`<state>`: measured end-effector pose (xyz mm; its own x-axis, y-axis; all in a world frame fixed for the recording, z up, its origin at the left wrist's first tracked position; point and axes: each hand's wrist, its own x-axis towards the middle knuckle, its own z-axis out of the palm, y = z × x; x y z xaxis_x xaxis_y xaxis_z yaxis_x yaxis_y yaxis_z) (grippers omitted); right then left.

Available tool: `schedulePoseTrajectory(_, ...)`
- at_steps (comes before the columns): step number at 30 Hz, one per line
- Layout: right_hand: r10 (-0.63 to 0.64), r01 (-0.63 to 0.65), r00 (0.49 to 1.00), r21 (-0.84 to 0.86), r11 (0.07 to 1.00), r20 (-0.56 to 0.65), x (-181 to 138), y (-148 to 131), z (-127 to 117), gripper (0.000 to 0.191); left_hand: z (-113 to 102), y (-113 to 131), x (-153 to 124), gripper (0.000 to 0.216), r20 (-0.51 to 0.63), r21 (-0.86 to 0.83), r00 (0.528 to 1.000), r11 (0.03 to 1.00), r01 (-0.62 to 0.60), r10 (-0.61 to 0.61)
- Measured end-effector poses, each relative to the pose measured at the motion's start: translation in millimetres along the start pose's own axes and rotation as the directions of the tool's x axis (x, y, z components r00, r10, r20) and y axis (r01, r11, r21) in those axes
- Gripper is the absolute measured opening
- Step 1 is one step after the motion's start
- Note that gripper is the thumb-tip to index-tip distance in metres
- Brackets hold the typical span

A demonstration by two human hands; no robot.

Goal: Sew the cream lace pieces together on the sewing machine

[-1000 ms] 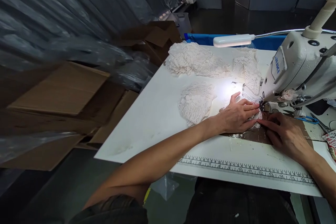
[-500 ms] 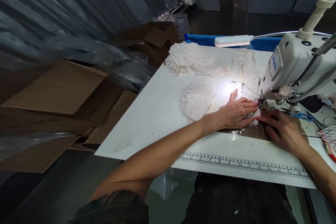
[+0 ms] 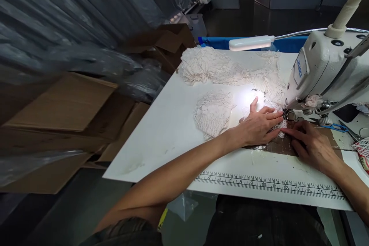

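Observation:
White lace (image 3: 269,103) lies under the presser foot (image 3: 285,113) of a white sewing machine (image 3: 319,65). My left hand (image 3: 259,125) rests flat on the lace, thumb raised and apart, fingertips close to the foot. My right hand (image 3: 313,144) is just right of the foot, its index fingertip touching the lace edge near my left fingers. Its thumb is apart from the index finger, and the other fingers are bent. The needle and part of the lace are hidden by the hands and the machine head. A folded lace piece (image 3: 213,113) lies left of my left hand.
A lace heap (image 3: 207,65) lies along the table's back edge, below a white lamp (image 3: 252,43). Blue-handled snips (image 3: 337,127) lie right of the machine foot. A printed ruler (image 3: 265,184) runs along the front edge. Cardboard boxes (image 3: 63,100) stand at the left.
The view has shifted slightly. Lace behind the machine foot now lies more bunched against the heap, and the lace beyond my left fingers curves more. Both hands stay nearly in place.

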<state>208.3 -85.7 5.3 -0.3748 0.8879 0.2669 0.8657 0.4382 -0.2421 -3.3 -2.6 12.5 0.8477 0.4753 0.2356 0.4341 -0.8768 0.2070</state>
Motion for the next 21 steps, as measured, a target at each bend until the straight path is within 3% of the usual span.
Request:
schedulePoseTrajectory(5, 0.011, -0.01, 1.0, -0.068, 0.998, 0.017, 2.0, -0.5, 1.7, 0.038, 3.0, -0.7, 2.1, 0.035, -0.018, 0.032, 1.0, 0.999, 0.013, -0.012)
schedulePoseTrajectory(14, 0.048, -0.027, 0.993, -0.198, 0.98, 0.105, 11.6, -3.3, -0.9, 0.042, 13.2, 7.2, 8.9, 0.036, -0.099, 0.118, 0.986, 0.983, 0.144, -0.132)
schedulePoseTrajectory(17, 0.042, -0.029, 0.995, -0.145, 0.989, 0.088, 10.4, 0.5, 0.6, 0.042, 15.9, 10.1, 9.6, 0.035, -0.136, 0.131, 0.98, 0.978, 0.161, -0.143)
schedulePoseTrajectory(21, 0.051, -0.051, 0.999, 0.079, 0.996, 0.001, 4.3, 13.0, -6.5, 0.041, 11.2, 8.4, 8.1, 0.035, -0.201, 0.165, 0.97, 0.972, 0.168, -0.134)
